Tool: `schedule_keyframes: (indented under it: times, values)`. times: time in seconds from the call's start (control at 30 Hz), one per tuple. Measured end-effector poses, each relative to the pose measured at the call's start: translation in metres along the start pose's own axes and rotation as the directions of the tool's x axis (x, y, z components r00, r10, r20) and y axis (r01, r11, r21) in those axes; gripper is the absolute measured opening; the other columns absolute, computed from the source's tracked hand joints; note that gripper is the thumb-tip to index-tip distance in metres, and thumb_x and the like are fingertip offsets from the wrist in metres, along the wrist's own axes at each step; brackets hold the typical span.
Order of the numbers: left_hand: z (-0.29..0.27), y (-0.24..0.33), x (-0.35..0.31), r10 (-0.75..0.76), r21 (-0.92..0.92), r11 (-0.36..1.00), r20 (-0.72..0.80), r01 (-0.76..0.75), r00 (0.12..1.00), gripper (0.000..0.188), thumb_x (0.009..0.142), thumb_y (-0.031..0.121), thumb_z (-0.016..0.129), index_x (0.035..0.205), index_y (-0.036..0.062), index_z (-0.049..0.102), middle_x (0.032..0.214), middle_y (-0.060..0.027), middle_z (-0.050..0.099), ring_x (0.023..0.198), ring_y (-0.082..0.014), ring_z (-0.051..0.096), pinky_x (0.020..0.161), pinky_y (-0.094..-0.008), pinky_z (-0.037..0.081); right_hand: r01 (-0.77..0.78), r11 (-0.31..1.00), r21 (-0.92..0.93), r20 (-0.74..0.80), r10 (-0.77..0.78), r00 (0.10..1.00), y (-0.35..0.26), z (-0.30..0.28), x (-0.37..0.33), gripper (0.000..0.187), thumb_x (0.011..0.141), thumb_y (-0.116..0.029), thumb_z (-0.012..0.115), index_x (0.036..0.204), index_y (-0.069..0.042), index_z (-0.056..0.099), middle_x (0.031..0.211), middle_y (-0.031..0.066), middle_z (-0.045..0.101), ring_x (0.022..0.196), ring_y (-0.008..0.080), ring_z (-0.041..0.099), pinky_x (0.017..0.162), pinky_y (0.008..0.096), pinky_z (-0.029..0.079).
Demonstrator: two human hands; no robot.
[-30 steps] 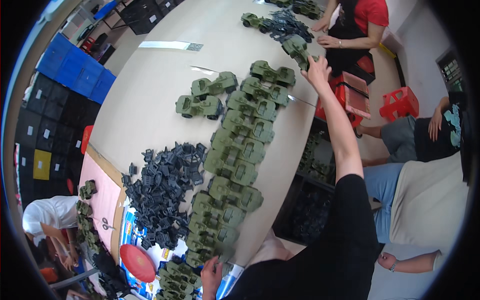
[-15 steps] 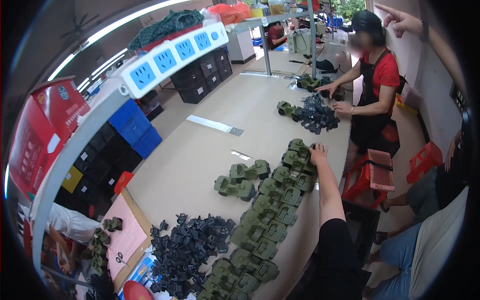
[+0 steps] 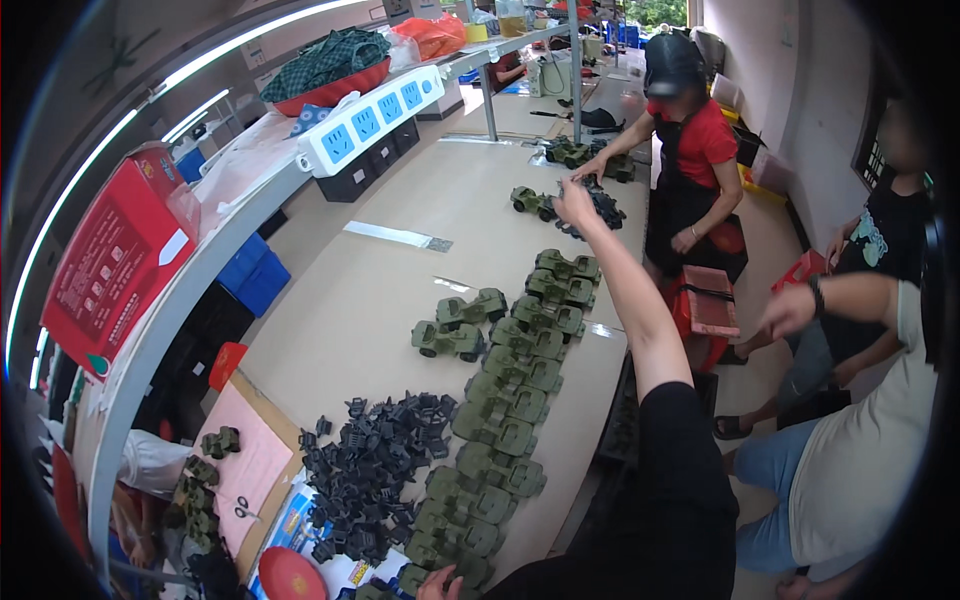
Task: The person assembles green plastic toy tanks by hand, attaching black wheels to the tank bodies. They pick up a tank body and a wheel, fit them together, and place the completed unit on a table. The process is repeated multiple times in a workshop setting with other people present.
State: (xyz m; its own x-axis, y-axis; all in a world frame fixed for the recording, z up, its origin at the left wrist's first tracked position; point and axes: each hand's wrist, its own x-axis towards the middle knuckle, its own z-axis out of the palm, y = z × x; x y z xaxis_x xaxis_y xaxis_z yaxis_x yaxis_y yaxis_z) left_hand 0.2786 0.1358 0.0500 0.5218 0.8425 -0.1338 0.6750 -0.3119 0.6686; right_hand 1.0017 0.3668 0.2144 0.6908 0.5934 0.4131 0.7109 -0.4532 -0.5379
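Observation:
Two long rows of olive-green toy jeeps (image 3: 515, 392) run side by side along the table's right part. My right hand (image 3: 574, 204) stretches out beyond their far end, in front of a heap of dark plastic parts (image 3: 603, 210). A finger of it points forward, and I see nothing held. At the lower edge, my left hand (image 3: 440, 584) has its fingers apart beside the nearest jeeps; much of it is cut off. Two more jeeps (image 3: 447, 341) stand left of the rows. A large heap of black plastic parts (image 3: 375, 470) lies nearer, also to the left.
A co-worker (image 3: 690, 150) in red stands at the far right, one hand at the far heap. Other people (image 3: 850, 400) stand along the right side. A shelf with a white power strip (image 3: 375, 118) overhangs the left. A red bowl (image 3: 290, 575) and scissors (image 3: 241, 507) lie lower left.
My right hand has left the far end of the jeep rows and moved forward to the dark heap. My left hand has come into view. A bystander's pointing arm has dropped.

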Motion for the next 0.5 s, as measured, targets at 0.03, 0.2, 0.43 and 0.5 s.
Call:
schedule_keyframes:
  times: [0.03,0.2,0.43,0.5]
  values:
    - [-0.001,0.003,0.002,0.004,-0.002,1.000,0.002,-0.004,1.000,0.028,0.084,0.018,0.062,0.108,0.0034,0.061,0.101,-0.0207,0.062,0.092,-0.0389,0.059,0.077,-0.0424,0.049,0.175,0.984,0.028,-0.152,-0.169,0.974,-0.018,-0.020,0.027,0.047,0.074,-0.013,0.055,0.117,0.003,0.048,0.100,0.0302,0.058,0.097,0.0435,0.055,0.086,0.0466,0.044]
    - [-0.005,0.001,-0.004,0.024,0.040,0.999,-0.022,-0.023,0.999,0.030,0.085,0.018,0.060,0.111,0.0037,0.059,0.103,-0.0215,0.061,0.094,-0.0400,0.058,0.080,-0.0436,0.048,0.159,0.982,-0.102,-0.107,-0.169,0.980,-0.151,-0.119,0.121,0.046,0.076,-0.017,0.052,0.122,-0.009,0.049,0.118,0.0216,0.055,0.110,0.0360,0.053,0.093,0.0449,0.042]
    - [0.011,-0.021,-0.030,-0.223,0.077,0.973,0.076,0.218,0.972,0.034,0.087,0.020,0.059,0.116,0.0028,0.057,0.115,-0.0188,0.058,0.106,-0.0348,0.055,0.088,-0.0416,0.045,0.143,0.968,-0.207,0.092,-0.126,0.988,-0.207,-0.164,0.130,0.051,0.079,-0.008,0.049,0.129,-0.006,0.043,0.107,0.0201,0.061,0.082,0.0278,0.062,0.070,0.0388,0.050]
    - [0.011,-0.015,-0.031,-0.227,0.035,0.974,0.116,0.225,0.967,0.033,0.087,0.019,0.059,0.116,0.0029,0.057,0.114,-0.0180,0.058,0.105,-0.0330,0.055,0.088,-0.0403,0.045,0.168,0.958,-0.232,0.083,-0.152,0.985,-0.197,-0.153,0.133,0.056,0.081,-0.007,0.043,0.136,-0.007,0.035,0.103,0.0193,0.062,0.070,0.0238,0.064,0.058,0.0374,0.051]
